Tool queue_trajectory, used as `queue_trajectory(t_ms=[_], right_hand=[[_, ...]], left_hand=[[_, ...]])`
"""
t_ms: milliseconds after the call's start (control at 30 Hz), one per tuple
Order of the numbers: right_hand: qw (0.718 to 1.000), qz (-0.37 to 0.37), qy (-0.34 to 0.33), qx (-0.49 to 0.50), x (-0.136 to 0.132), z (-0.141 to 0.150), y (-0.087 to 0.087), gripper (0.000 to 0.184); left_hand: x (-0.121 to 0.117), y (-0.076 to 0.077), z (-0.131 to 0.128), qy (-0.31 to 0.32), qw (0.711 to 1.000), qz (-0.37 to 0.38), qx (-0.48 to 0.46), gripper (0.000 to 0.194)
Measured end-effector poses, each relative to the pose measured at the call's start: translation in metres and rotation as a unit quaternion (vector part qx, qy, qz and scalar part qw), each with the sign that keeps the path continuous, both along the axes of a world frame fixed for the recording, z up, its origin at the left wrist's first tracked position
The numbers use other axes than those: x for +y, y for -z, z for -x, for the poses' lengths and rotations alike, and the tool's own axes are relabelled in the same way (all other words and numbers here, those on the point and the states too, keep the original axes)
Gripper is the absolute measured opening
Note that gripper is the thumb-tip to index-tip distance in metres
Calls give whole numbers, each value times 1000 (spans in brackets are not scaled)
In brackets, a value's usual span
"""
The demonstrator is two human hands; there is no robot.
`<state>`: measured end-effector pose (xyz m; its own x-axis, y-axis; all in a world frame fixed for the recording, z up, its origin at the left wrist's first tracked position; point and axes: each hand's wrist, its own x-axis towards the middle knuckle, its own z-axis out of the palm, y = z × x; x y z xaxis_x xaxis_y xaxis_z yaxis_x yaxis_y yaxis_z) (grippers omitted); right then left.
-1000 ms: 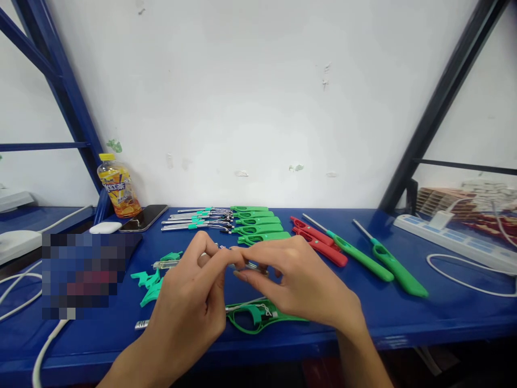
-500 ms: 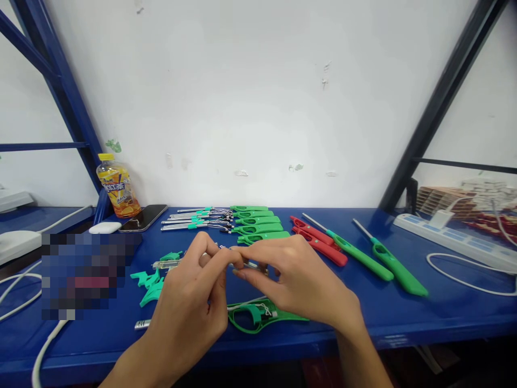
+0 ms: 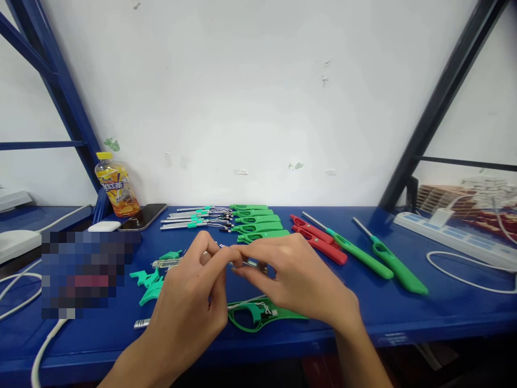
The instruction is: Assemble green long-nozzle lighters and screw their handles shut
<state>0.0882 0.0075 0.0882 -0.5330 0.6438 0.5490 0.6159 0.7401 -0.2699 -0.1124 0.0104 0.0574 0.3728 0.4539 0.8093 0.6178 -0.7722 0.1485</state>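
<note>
My left hand [image 3: 191, 291] and my right hand [image 3: 297, 269] meet above the bench, fingertips pressed together. Between them is a small, shiny, metallic-looking part [image 3: 251, 263], mostly covered by the fingers, so its kind is unclear. Just below lies an opened green lighter handle shell [image 3: 285, 313] with a teal trigger [image 3: 254, 311] and thin white wires inside. Left of my left hand are loose teal triggers [image 3: 151, 288] and a clear plastic part [image 3: 165, 263]. A silver tube end [image 3: 142, 323] shows by my left wrist.
Behind the hands lie several metal lighter tubes with wires [image 3: 197, 221] and green handle shells [image 3: 258, 220]. Red handle shells [image 3: 323, 245] and two green long-necked lighters [image 3: 398, 267] are to the right. A power strip [image 3: 456, 237], bottle [image 3: 117, 186] and phone [image 3: 144, 216] stand at the edges.
The fingers have shifted only slightly around the small part, and a bit more of it shows by my right hand. Objects on the bench stay put.
</note>
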Motion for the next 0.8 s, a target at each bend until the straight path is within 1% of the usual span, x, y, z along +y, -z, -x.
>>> queue_trajectory(t_ms=[200,400,533,633,733,800], right_hand=[[1000,-13,-2,-4,1,1,1,16],[1000,-17,-6,7,3,0,2,16],[999,-31,-12,18,2,0,3,20],[998,-47,-25,42,2,-1,2,20],[995,-54,-43,79,1,-5,0,15],[992,-55,-52,99,1,-7,-1,16]], left_hand=[[0,0,-3,-7,1000,0,8,25],[0,-4,-1,8,1000,4,1,28],[0,-6,2,19,1000,0,-16,28],[-1,-10,2,25,999,7,-34,27],[-2,-12,2,35,997,28,-61,23],[-2,-13,2,45,995,46,-76,22]])
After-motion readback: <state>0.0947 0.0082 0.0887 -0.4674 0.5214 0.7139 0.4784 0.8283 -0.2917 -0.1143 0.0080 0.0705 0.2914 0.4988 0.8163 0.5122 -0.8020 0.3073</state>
